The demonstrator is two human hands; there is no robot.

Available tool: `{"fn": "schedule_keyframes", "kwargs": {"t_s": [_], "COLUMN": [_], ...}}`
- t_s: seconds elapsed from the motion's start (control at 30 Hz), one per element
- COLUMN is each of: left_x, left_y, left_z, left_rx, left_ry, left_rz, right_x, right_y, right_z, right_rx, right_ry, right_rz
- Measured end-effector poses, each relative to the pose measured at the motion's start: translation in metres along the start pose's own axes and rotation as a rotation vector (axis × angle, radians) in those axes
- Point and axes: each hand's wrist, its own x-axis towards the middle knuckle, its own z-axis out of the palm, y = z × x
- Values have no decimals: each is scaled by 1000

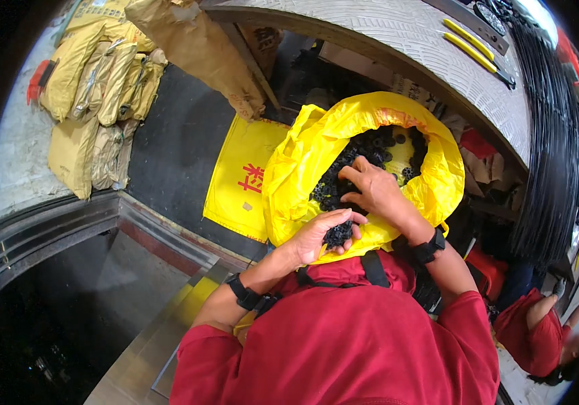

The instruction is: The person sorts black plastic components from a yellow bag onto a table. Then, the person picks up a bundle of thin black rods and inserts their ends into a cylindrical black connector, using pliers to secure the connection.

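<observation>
A large yellow plastic bag (448,158) stands before me, its rim rolled outward around a heap of small black ribbed plastic parts (370,143). My left hand (313,236), palm up at the bag's near edge, cups a cluster of the same black parts (338,234). Inside the bag mouth, my right hand (377,192) reaches over the heap with bent fingers. Its thumb and fingers stand apart, their tips at the black parts. I cannot make out any part lifted in it.
A workbench (397,40) carries yellow-handled pliers (471,46) and a bundle of thin black strands (539,148). A yellow printed sheet (232,179) lies left of the bag. Stacked sacks (100,88) stand far left. Another person (536,334) is at lower right.
</observation>
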Motion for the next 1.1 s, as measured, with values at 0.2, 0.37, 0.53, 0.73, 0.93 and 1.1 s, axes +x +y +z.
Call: {"fn": "schedule_keyframes", "kwargs": {"t_s": [0.2, 0.37, 0.53, 0.73, 0.93, 1.1], "left_x": [1, 1, 2, 2, 2, 3], "left_y": [0, 2, -2, 2, -3, -1], "left_z": [-2, -2, -9, -8, -18, -16], "left_rx": [-31, -103, -185, -254, -281, -298], "left_ry": [-36, -47, 37, 12, -75, -77], "left_rz": [15, 6, -14, -11, 18, 7], "right_x": [-4, -8, -27, -26, -14, -3], "right_y": [13, -1, -42, -54, -22, -2], "right_z": [-11, -37, -49, -41, -33, 2], "right_rx": [120, 316, 470, 512, 242, -289], "right_ry": [-70, 130, 19, -13, 191, -22], "right_rz": [-32, 124, 84, 12, 2, -113]}}
